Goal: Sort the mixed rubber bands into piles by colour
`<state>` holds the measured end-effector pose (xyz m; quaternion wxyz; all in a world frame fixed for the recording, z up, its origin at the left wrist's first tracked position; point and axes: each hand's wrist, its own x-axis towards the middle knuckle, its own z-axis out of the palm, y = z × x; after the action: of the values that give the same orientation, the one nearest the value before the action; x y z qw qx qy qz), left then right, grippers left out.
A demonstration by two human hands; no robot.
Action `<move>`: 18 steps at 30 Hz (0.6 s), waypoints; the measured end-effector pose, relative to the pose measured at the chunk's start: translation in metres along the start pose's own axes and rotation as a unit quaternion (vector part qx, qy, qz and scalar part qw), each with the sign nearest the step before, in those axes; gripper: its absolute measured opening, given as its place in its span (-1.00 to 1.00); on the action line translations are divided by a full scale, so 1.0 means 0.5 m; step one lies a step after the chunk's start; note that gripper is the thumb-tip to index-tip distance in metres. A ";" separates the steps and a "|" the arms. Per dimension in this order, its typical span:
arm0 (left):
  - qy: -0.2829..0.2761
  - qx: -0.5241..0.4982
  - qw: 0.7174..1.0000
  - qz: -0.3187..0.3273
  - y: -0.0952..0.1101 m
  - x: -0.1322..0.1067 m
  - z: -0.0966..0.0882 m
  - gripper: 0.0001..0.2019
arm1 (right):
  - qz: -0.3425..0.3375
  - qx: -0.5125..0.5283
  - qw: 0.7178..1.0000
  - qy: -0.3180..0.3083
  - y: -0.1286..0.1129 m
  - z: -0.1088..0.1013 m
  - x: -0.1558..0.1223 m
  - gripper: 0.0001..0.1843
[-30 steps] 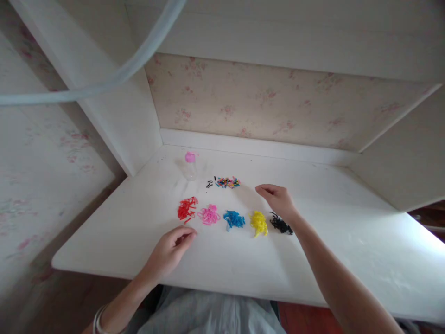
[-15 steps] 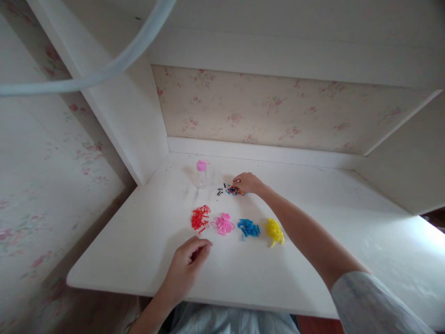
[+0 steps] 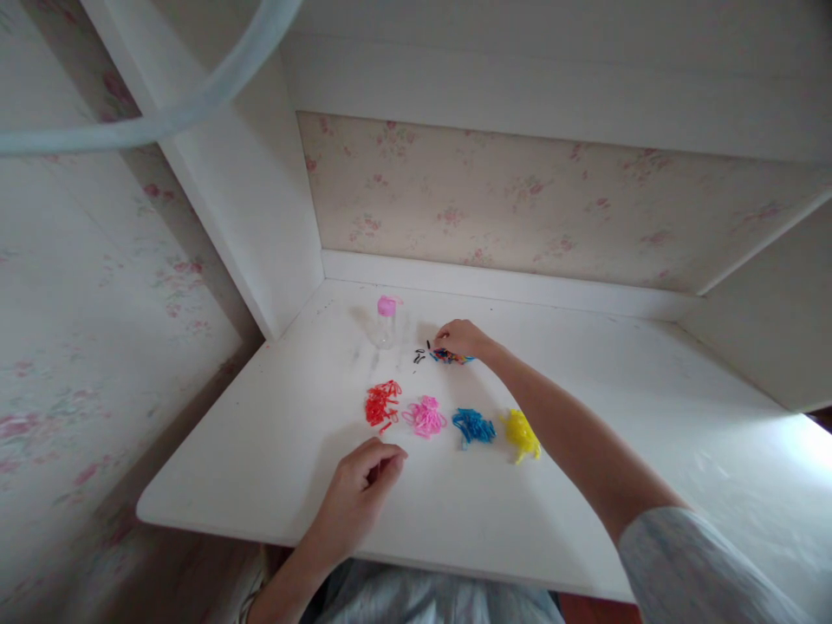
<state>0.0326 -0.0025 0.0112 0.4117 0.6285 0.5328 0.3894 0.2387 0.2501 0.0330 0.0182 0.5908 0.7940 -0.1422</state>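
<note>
My right hand (image 3: 463,338) reaches over a small mixed-colour pile of rubber bands (image 3: 453,356), its thumb and fingers pinched at the pile's left end. Whatever lies between the fingertips is too small to make out. Just left of that pile are a few black rubber bands (image 3: 419,356). Near the front of the table my left hand (image 3: 364,485) is curled closed, with nothing visible in it. Beyond it lie red rubber bands (image 3: 381,405) and pink rubber bands (image 3: 426,417). Blue rubber bands (image 3: 473,426) and yellow rubber bands (image 3: 521,435) continue the row rightward.
A clear bottle with a pink cap (image 3: 386,321) stands behind the black bands. The white table (image 3: 247,451) meets a side panel (image 3: 227,199) on the left and a low ledge (image 3: 494,282) at the back. A pale curved tube (image 3: 195,108) crosses the upper left.
The view has shifted slightly, so the table things appear farther right. Against the mixed pile, my right hand has moved a little left, toward the black bands. My left hand keeps its curled pose.
</note>
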 end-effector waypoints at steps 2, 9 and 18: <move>0.000 0.002 1.000 0.001 0.000 0.001 0.001 -0.76 | -0.009 0.006 1.000 0.005 -0.007 -0.002 -0.007 -0.76; -0.002 0.008 1.000 -0.002 0.004 0.000 -0.001 -0.75 | -0.012 0.008 1.000 -0.016 -0.013 -0.009 -0.022 -0.76; -0.008 0.007 1.000 -0.001 0.007 0.000 0.000 -0.75 | 0.003 -0.008 0.998 -0.065 -0.022 0.004 -0.023 -0.77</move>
<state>0.0339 -0.0026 0.0142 0.4122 0.6336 0.5327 0.3805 0.2314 0.2357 0.0354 0.0752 0.5826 0.7904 -0.1736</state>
